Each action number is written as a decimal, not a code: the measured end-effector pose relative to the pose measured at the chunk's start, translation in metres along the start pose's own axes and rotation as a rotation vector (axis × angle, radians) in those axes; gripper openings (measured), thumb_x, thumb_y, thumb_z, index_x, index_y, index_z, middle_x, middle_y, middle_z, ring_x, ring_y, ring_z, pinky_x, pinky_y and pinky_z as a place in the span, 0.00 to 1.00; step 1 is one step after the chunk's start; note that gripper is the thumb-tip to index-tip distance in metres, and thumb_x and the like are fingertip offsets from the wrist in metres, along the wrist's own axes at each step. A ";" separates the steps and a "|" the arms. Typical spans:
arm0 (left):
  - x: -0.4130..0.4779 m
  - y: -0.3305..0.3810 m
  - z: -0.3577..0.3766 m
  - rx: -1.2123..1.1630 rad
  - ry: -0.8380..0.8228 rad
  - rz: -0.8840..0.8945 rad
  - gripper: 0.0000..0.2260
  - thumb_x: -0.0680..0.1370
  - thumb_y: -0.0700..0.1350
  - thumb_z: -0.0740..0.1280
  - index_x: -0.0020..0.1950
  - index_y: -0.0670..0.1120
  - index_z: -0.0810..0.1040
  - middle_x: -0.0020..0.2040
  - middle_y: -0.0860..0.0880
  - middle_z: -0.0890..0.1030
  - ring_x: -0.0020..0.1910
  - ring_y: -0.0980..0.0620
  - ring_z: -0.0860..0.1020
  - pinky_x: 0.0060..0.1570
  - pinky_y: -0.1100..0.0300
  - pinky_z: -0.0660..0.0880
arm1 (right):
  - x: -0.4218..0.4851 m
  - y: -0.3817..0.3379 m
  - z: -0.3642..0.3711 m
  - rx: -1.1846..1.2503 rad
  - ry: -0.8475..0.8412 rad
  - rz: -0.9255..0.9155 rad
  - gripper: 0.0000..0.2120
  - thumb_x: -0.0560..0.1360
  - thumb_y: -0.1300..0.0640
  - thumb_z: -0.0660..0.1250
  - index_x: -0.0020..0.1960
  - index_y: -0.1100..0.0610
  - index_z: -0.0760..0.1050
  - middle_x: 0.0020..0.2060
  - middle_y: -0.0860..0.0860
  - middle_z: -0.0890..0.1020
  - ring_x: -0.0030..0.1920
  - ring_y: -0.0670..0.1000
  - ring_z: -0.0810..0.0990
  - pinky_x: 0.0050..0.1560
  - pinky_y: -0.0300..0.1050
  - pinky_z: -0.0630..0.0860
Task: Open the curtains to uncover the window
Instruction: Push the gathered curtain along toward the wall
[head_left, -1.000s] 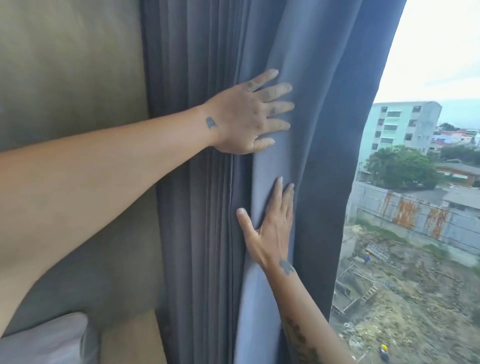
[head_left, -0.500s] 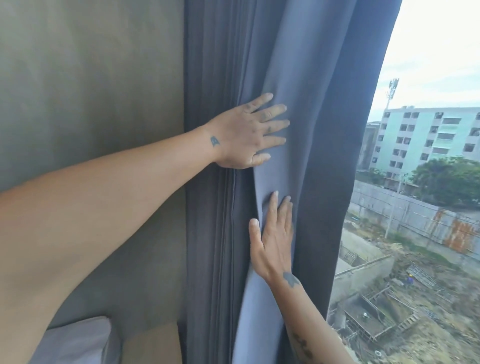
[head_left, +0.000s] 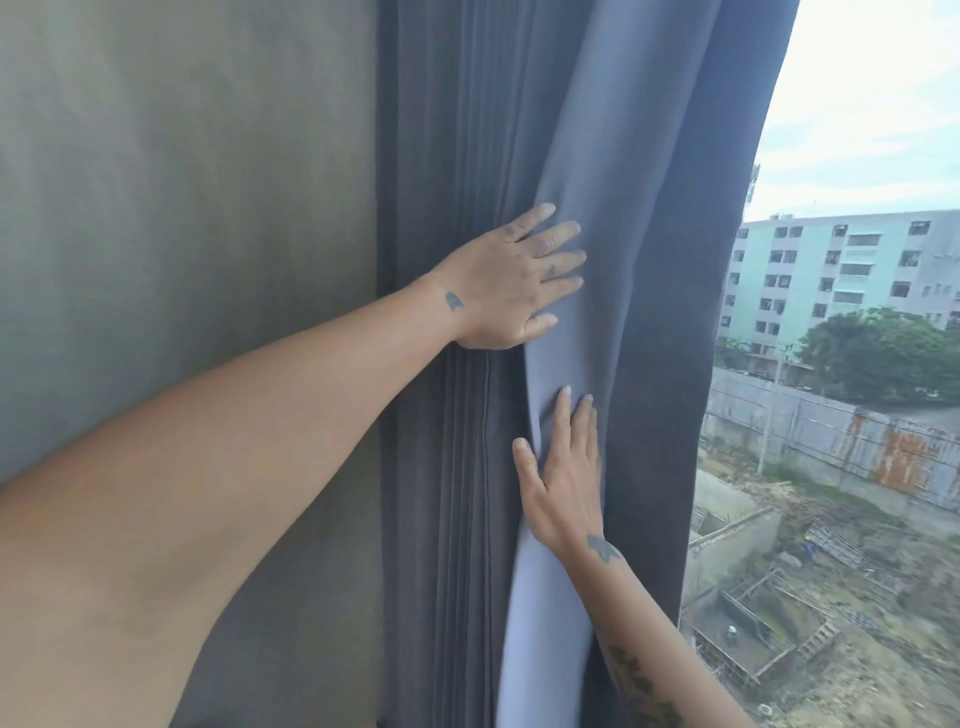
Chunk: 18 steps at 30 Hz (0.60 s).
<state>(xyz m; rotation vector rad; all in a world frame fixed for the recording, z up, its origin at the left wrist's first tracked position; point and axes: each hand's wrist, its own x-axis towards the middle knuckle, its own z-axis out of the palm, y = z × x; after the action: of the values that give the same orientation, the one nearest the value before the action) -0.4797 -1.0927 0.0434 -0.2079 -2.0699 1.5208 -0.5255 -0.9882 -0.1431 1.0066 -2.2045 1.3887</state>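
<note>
head view: close, facing curtain (head_left: 597, 156), window (head_left: 857, 364) at right.

We find no readable text, label, brand, number or sign anywhere in view. The small dark marks on the left hand (head_left: 506, 291) and right hand (head_left: 563, 483) are tattoo shapes, not letters we can read. The pale building (head_left: 841, 270) beyond the window (head_left: 831, 415) carries no lettering we can make out.

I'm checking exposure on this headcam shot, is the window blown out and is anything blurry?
Head view: the sky through the window is nearly white, overexposed; the curtain and wall look dim and soft; both hands stay fairly sharp; the curtain edge bows from the wide-angle lens.
</note>
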 end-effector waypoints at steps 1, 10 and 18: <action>0.000 -0.002 0.009 -0.008 -0.001 -0.005 0.31 0.77 0.55 0.40 0.71 0.47 0.70 0.72 0.47 0.71 0.73 0.44 0.63 0.72 0.45 0.55 | 0.006 0.000 0.008 0.001 0.003 -0.002 0.32 0.78 0.49 0.55 0.73 0.50 0.37 0.75 0.56 0.40 0.74 0.53 0.38 0.73 0.53 0.42; -0.004 -0.022 0.086 -0.099 -0.050 -0.048 0.26 0.81 0.54 0.45 0.77 0.45 0.59 0.77 0.46 0.60 0.77 0.44 0.51 0.74 0.47 0.43 | 0.057 0.003 0.075 0.044 0.022 0.001 0.33 0.78 0.48 0.56 0.73 0.51 0.38 0.75 0.54 0.42 0.74 0.50 0.39 0.71 0.46 0.40; 0.004 -0.033 0.152 -0.094 -0.137 -0.094 0.25 0.83 0.55 0.46 0.78 0.45 0.52 0.79 0.47 0.52 0.77 0.45 0.45 0.74 0.48 0.39 | 0.112 0.020 0.131 0.070 0.008 -0.025 0.29 0.79 0.52 0.52 0.73 0.53 0.39 0.75 0.55 0.42 0.74 0.52 0.40 0.69 0.43 0.40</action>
<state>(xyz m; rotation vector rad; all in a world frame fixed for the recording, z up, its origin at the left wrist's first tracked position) -0.5553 -1.2288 0.0439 -0.0415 -2.2277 1.4186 -0.6070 -1.1414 -0.1475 1.0473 -2.1438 1.4650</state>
